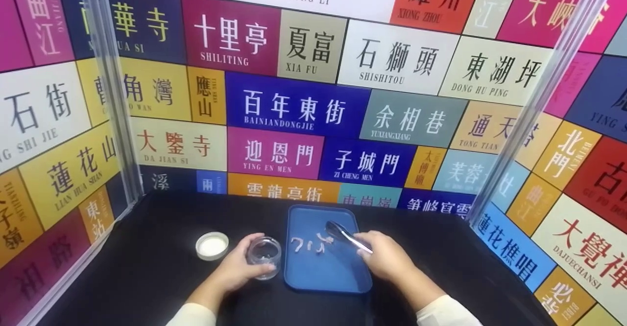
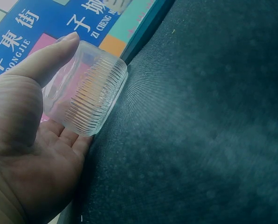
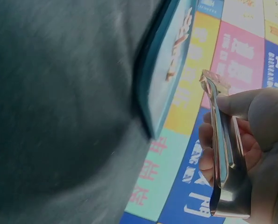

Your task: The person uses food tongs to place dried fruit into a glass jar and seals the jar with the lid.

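Observation:
My left hand (image 1: 237, 267) holds a clear jar (image 1: 264, 255) just left of the tray, thumb on one side and fingers on the other. In the left wrist view the ribbed wall of the jar (image 2: 94, 95) shows between thumb and fingers. My right hand (image 1: 389, 257) grips shiny metal tongs (image 1: 350, 238) by their closed end. Their tips point over the blue tray (image 1: 333, 279), close to several small pale pinkish curled pieces (image 1: 325, 238) lying on it. The right wrist view shows the thumb pressing along one arm of the tongs (image 3: 230, 196).
A round white lid (image 1: 212, 246) lies left of the jar. Everything stands on a black cloth (image 1: 166, 247). Behind it rises a wall of colourful name panels (image 1: 294, 100), with clear upright posts (image 1: 117, 95) at both corners.

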`<state>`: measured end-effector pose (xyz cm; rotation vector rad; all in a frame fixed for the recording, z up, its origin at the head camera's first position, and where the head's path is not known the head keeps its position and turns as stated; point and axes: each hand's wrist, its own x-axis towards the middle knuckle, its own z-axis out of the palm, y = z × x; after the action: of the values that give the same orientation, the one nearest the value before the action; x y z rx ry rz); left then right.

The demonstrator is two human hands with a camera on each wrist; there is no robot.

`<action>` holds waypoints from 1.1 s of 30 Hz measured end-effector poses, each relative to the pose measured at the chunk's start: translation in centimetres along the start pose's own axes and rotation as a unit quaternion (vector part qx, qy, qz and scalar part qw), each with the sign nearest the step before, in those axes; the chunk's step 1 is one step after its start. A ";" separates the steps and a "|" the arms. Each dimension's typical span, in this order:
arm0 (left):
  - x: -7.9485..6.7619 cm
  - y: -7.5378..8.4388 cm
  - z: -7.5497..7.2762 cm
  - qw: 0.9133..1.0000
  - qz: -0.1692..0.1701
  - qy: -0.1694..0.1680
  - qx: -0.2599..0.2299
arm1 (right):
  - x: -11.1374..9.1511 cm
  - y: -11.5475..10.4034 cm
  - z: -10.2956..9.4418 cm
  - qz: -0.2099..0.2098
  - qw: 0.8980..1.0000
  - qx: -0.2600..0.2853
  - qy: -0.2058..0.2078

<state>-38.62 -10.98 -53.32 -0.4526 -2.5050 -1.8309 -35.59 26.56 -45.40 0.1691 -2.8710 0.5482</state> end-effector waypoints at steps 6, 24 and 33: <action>0.0 -0.1 -0.1 1.000 -0.007 0.004 0.010 | 0.1 -2.1 0.4 -0.054 0.999 0.001 0.005; -0.1 0.2 -0.1 1.000 0.015 -0.006 -0.021 | -1.1 -10.1 2.2 -0.173 0.984 0.048 -0.003; -0.1 0.0 0.0 1.000 -0.002 0.004 -0.002 | -1.2 -11.5 3.1 -0.192 0.980 0.049 -0.011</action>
<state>-38.57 -11.00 -53.33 -0.4392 -2.5000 -1.8366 -33.23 14.84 -44.42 0.7291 -2.7276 0.6088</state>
